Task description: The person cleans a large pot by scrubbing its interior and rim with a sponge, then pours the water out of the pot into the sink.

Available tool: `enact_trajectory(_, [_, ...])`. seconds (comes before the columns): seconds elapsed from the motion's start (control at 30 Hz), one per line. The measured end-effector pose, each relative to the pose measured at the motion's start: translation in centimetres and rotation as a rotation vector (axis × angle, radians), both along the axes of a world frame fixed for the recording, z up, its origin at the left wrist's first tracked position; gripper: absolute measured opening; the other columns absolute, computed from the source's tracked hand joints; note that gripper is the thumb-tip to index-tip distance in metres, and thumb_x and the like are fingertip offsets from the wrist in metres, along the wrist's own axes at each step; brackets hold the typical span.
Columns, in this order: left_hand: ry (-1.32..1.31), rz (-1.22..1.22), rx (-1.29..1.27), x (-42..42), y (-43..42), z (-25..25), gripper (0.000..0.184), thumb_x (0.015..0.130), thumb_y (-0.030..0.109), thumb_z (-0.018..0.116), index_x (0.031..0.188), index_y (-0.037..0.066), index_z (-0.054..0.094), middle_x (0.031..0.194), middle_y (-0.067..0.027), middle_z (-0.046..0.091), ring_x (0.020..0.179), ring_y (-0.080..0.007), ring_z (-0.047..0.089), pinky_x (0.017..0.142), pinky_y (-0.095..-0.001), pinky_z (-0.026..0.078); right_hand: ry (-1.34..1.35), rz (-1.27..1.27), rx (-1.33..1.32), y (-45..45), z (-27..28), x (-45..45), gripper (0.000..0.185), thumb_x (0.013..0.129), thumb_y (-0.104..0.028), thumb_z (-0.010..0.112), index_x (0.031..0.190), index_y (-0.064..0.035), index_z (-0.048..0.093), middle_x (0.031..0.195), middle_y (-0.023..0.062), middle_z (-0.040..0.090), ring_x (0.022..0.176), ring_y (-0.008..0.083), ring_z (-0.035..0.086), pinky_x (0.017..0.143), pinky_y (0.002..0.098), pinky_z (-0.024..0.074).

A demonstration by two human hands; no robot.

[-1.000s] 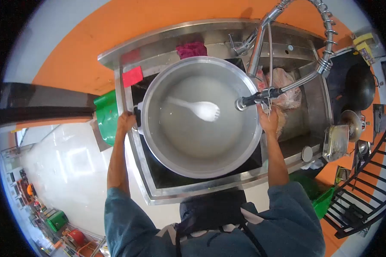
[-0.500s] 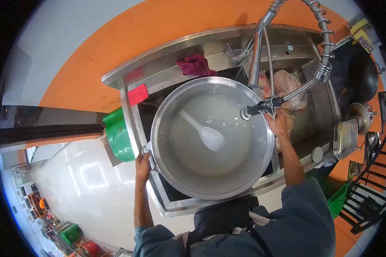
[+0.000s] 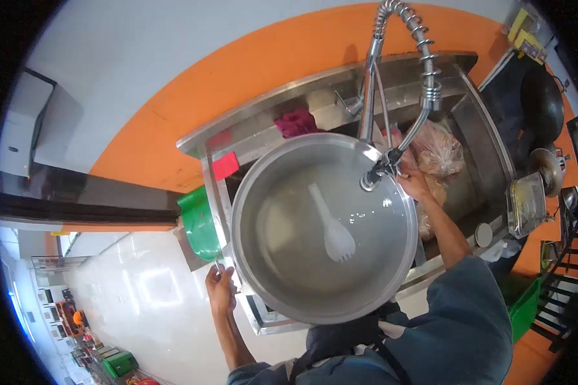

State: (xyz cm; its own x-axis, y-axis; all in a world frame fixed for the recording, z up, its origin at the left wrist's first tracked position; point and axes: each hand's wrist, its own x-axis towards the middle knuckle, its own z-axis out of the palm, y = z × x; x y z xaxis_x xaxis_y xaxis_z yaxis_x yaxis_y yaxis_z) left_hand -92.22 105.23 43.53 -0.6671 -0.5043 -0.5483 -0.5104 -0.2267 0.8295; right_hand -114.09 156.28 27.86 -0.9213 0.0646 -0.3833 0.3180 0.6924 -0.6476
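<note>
A large metal pot (image 3: 244, 282) with cloudy water in it sits over the sink's left side, close to my body. A white slotted spoon (image 3: 338, 240) lies in the water, its toothed end toward me. My left hand (image 3: 221, 290) is closed on the loop handle at the pot's left side. At the opposite side my right hand (image 3: 415, 184) grips the pot by the rim, where a handle, if any, is hidden. Just above that hand, the black-and-chrome spray head (image 3: 374, 176) of the tap overhangs the rim. No water visibly runs from it.
Filled plastic bags (image 3: 438, 151) lie in the right-hand basin. A maroon cloth (image 3: 295, 123) and a red cloth (image 3: 225, 166) rest along the sink edge. A green bin (image 3: 201, 224) stands left. A black wok (image 3: 541, 106) and a lidded glass container (image 3: 526, 205) are at right.
The pot has shifted toward me, along with both hands, and looks more tilted. The spoon has swung more upright and slid toward the near side. The camera view has turned slightly.
</note>
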Motion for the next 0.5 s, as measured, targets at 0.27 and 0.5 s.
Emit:
enact_trajectory(0.27, [0.047, 0.083, -0.173, 1.4, -0.4, 5.5, 0.021, 0.085, 0.006, 0.068, 0.083, 0.014, 0.049, 0.054, 0.0093, 0.038, 0.038, 0.0003, 0.029, 0.031, -0.0184, 0.019, -0.046, 0.052, -0.013, -3.4, 0.6, 0.3, 0.061, 0.077, -0.050, 0.063, 0.119, -0.0059, 0.064, 0.115, 0.0215, 0.064, 0.112, 0.0333, 0.059, 0.097, 0.0359, 0.0453])
enact_trajectory(0.5, [0.063, 0.122, -0.221, 3.6, -0.7, 10.8, 0.020, 0.085, 0.009, 0.068, 0.086, 0.012, 0.049, 0.064, 0.0087, 0.041, 0.041, 0.0014, 0.029, 0.032, -0.0161, 0.019, 0.023, 0.072, -0.030, -7.1, -3.1, 0.7, 0.044, 0.079, -0.040, 0.060, 0.107, -0.0068, 0.068, 0.105, 0.0223, 0.066, 0.102, 0.0382, 0.062, 0.089, 0.0419, 0.0489])
